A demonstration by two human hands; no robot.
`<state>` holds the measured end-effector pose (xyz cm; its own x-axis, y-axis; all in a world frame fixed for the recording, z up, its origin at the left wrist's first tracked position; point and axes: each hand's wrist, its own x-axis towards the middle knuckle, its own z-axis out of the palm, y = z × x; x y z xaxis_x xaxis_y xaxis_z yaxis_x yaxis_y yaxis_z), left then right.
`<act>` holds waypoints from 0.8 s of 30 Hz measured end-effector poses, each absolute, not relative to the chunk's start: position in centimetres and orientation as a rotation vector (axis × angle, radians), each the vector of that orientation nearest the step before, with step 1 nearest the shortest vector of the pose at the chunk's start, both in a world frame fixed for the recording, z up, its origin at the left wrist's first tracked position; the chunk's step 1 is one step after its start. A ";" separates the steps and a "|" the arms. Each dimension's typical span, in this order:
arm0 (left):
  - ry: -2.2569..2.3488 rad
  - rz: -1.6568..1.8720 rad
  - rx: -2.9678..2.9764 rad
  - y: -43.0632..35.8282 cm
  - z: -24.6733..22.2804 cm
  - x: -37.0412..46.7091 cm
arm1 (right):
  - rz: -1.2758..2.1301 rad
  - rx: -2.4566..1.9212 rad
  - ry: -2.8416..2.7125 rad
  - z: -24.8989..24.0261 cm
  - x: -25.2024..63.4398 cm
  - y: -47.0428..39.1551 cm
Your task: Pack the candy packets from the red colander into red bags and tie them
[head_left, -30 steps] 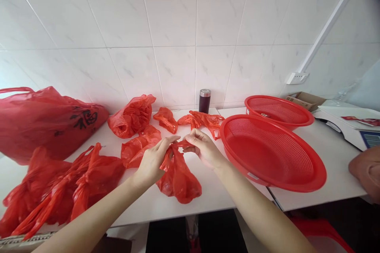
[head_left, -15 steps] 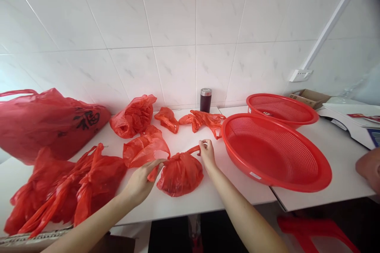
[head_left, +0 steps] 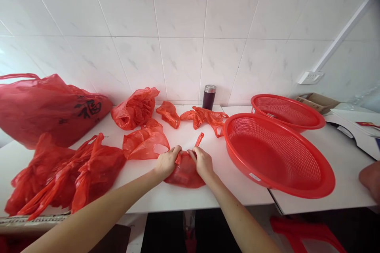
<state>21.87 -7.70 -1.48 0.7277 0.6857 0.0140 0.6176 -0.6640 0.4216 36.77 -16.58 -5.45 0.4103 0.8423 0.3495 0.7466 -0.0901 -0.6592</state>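
Note:
A filled red plastic bag (head_left: 185, 174) rests on the white table in front of me. My left hand (head_left: 168, 162) is closed on the gathered top of the bag, at its left side. Close beside it, my right hand (head_left: 203, 162) pinches the bag's top from the right, and one twisted handle end sticks up above the fingers. The fingertips partly hide the gathered part between them. Just behind my left hand lies a loose, crumpled red bag (head_left: 145, 142).
Several tied red bags (head_left: 97, 174) sit at the left, before a large red bag (head_left: 53, 114) with black lettering. Crumpled bags (head_left: 204, 116) and a dark tumbler (head_left: 209, 98) stand behind. Red baskets (head_left: 325, 182), a scale (head_left: 353, 124) and another person's hand (head_left: 369, 180) are right.
My hands have come together over the bag's top; before, they were apart, pulling its two handles outward. The view has shifted slightly.

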 end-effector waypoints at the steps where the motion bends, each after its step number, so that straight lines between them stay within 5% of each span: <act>1: 1.021 0.207 2.570 -7.3 -1.4 22.1 | 0.141 -1.863 -1.364 -5.6 37.2 -16.4; 11: 1.218 0.019 2.631 -5.4 -3.2 24.3 | 0.115 -1.914 -1.323 -6.9 38.7 -15.1; 24: 0.931 0.330 2.516 -7.7 -2.0 19.6 | 0.327 -1.787 -0.887 -7.5 39.7 -13.6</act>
<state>19.57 -7.74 -2.02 0.7457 0.6625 0.0701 0.5590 -0.6795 0.4751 39.71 -13.64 -7.47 0.6860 0.7024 0.1899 0.4117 -0.1595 -0.8972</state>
